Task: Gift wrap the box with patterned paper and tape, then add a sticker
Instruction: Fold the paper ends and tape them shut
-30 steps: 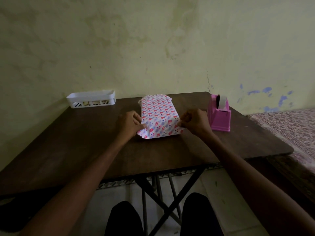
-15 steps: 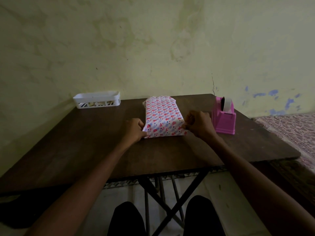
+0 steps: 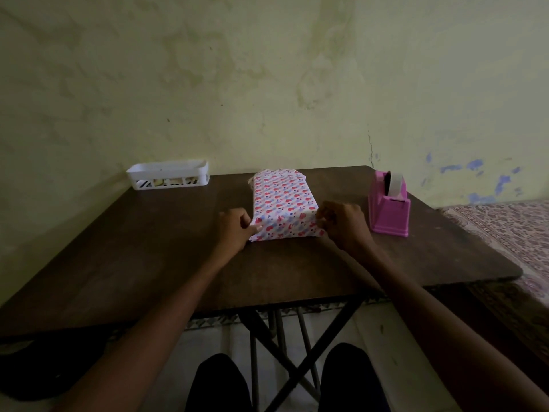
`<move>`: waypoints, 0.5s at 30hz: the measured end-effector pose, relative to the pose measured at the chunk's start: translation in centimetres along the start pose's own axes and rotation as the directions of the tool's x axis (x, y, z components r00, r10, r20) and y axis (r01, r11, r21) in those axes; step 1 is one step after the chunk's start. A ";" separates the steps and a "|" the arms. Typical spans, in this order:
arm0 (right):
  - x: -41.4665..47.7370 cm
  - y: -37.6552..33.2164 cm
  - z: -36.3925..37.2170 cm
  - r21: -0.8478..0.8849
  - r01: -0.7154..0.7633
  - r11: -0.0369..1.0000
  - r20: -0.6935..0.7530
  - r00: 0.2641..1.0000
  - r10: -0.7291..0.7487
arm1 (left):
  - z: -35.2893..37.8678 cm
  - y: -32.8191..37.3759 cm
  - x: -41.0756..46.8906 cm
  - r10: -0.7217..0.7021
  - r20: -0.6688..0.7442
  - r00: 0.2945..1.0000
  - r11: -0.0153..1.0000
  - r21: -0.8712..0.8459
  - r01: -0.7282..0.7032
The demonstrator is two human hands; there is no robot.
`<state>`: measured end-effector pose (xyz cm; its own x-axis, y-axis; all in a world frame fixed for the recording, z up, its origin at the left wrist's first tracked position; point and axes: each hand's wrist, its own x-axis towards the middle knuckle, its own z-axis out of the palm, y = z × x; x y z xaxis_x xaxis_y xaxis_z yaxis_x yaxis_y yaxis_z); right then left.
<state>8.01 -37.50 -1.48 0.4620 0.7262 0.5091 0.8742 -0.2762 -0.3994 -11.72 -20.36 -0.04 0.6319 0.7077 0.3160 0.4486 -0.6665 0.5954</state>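
Box (image 3: 280, 191) sits mid-desk (image 3: 148, 248). Left hand (image 3: 234, 230) and right hand (image 3: 344, 224) each have their fingers pinching the paper (image 3: 285, 226) at its near corners. The pink tape dispenser (image 3: 389, 206) is by the right edge.

Dim, flat indoor light; foreground underexposed; wide-angle bending at edges.

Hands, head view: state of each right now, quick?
Left hand: fingers curled, pinching the patterned paper at its near left corner.
Right hand: fingers curled, pinching the same paper at its near right corner.
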 end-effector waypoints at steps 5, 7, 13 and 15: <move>-0.7 0.5 0.0 -0.034 0.121 0.992 -0.005 0.993 -0.121 | 0.5 -0.1 -0.2 0.046 -0.039 0.998 0.998 0.035 -0.045; -0.9 0.6 0.0 -0.019 0.134 0.991 -0.014 0.991 -0.135 | 0.6 -0.1 -0.2 0.034 -0.039 0.999 0.999 0.032 -0.032; -1.2 0.4 0.5 0.029 0.086 0.996 -0.021 0.996 -0.085 | 0.8 -0.4 -0.1 -0.006 -0.056 0.998 0.998 -0.064 0.002; -1.3 0.5 0.9 0.062 0.069 0.996 -0.029 0.997 -0.068 | 1.1 -0.6 -0.2 -0.004 -0.068 0.998 0.995 -0.102 -0.003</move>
<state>7.67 -38.02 -2.99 0.4060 0.7247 0.5567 0.8931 -0.1857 -0.4097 -11.37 -20.35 -1.26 0.5858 0.7244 0.3634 0.3800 -0.6416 0.6663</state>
